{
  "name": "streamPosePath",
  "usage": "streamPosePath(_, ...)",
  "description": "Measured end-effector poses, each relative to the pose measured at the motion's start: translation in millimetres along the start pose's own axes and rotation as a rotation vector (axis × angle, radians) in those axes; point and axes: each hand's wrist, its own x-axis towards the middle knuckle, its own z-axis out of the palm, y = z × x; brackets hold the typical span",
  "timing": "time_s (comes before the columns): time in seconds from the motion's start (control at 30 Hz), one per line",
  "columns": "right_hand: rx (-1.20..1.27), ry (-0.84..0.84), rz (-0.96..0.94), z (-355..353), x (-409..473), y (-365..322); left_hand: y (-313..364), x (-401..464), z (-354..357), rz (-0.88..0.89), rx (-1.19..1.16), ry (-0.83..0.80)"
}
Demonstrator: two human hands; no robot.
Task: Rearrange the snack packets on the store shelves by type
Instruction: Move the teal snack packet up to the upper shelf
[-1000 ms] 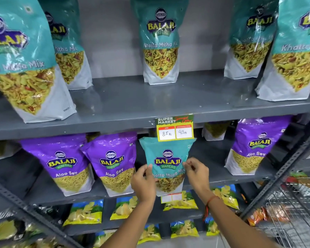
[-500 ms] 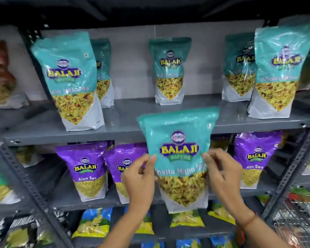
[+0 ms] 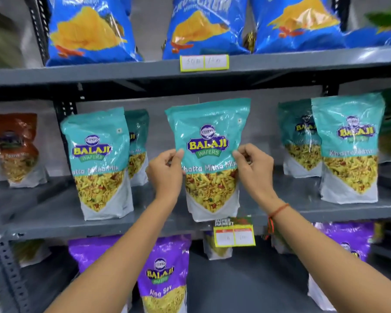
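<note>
I hold a teal Khatta Mitha Mix packet [image 3: 209,141] upright at the front edge of the middle shelf [image 3: 158,219]. My left hand [image 3: 165,173] pinches its left side and my right hand [image 3: 254,169] pinches its right side. Its bottom is level with the shelf edge; I cannot tell whether it rests there. Other teal Khatta Mitha Mix packets stand on the same shelf: one at the left [image 3: 98,163], one behind it [image 3: 137,143], two at the right [image 3: 349,147] [image 3: 299,136]. Purple Aloo Sev packets [image 3: 163,274] [image 3: 345,242] stand on the shelf below.
Blue chips packets [image 3: 86,30] fill the top shelf [image 3: 122,72]. A brown-red packet [image 3: 14,147] stands at the far left of the middle shelf. Price tags hang on the shelf edges [image 3: 234,236] [image 3: 204,62]. A perforated grey upright [image 3: 2,256] runs down the left.
Both hands have lifted the teal packet from the purple Aloo Sev shelf up to the middle shelf with the other teal packets. The view has tilted upward.
</note>
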Motion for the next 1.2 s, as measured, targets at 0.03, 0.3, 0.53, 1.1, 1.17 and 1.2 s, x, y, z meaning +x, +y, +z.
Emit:
streamPosePath(0.03,-0.004,-0.012,0.019,6,3,7,-6,5,4,-0.009,0.016,0.008)
streamPosePath(0.3,0.071,-0.096,0.174,27,8,43,-30,21,15,-0.004,0.060,-0.041)
streamPosePath(0.53,0.121,-0.582,0.396,7,-19,71,-61,-5,-22,-0.130,0.179,-0.222)
streamPosePath(1.1,-0.090,-0.834,0.366,-8,-21,95,-92,-24,4,-0.270,0.319,-0.767)
streamPosePath(1.17,-0.090,-0.822,0.386,-13,-17,102,-92,-24,15,-0.268,0.319,-0.769)
streamPosePath(1.2,-0.091,-0.824,0.393,-15,-16,105,-92,-25,19,-0.264,0.327,-0.770)
